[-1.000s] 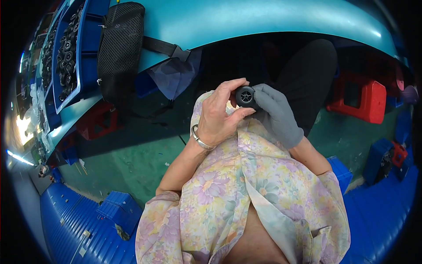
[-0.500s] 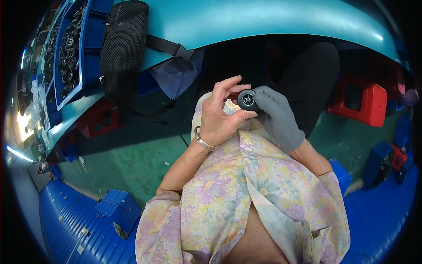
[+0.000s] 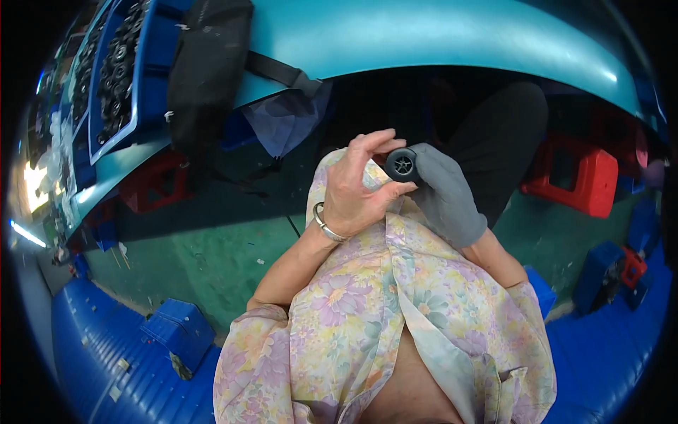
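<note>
A small black wheel (image 3: 401, 165) with a silvery spoked hub is held up in front of my lap, its hub side turned toward me. My bare left hand (image 3: 355, 184), with a metal bracelet at its wrist, closes on it with the thumb beneath and the fingers above. From the other side my right hand (image 3: 448, 189), in a grey glove, grips the wheel's right edge. Those gloved fingertips are partly hidden behind the wheel.
Blue bins (image 3: 121, 78) full of black wheels stand at the left on a turquoise table (image 3: 424, 32). A black bag (image 3: 210, 71) with a strap lies beside them. To the right is a red plastic stool (image 3: 586, 177); a blue crate (image 3: 176, 332) sits lower left.
The view has shifted slightly, so the table and bag sit a little lower. The wheel has tilted a little between my fingers; both hands keep hold of it.
</note>
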### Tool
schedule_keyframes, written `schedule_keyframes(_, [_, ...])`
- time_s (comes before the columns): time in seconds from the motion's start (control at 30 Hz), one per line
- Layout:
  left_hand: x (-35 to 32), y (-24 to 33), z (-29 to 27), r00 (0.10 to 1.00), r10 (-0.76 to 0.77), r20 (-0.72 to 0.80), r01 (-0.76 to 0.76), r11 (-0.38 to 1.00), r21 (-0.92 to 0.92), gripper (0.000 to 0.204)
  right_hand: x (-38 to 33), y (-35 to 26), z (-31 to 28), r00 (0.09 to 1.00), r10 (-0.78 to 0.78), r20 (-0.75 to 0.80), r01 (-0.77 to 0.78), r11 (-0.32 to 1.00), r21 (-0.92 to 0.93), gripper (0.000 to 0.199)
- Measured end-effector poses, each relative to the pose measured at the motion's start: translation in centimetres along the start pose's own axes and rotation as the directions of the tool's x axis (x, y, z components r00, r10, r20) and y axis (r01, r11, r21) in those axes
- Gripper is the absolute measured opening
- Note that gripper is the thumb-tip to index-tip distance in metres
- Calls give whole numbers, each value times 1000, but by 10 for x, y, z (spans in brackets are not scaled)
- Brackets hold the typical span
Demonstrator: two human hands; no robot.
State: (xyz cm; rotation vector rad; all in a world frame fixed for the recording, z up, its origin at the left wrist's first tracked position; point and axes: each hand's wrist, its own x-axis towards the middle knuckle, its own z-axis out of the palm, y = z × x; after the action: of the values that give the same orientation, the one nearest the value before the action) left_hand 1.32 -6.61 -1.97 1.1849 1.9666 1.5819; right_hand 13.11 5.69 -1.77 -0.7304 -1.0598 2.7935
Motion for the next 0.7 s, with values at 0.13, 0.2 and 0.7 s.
schedule_keyframes(0.13, [1, 6, -10, 999, -52, -3, 52, 998, 44, 69, -1, 10, -1, 997, -38, -60, 36, 998, -42, 26])
schedule_keyframes(0.2, [5, 7, -23, 998, 49, -50, -46, 997, 60, 68, -3, 16, -14, 998, -24, -56, 25, 1000, 13, 27])
schedule_keyframes(0.7, [112, 26, -242, 863, 426, -271, 45, 470, 882, 53, 9, 24, -37, 992, 6, -128, 4, 997, 77, 23])
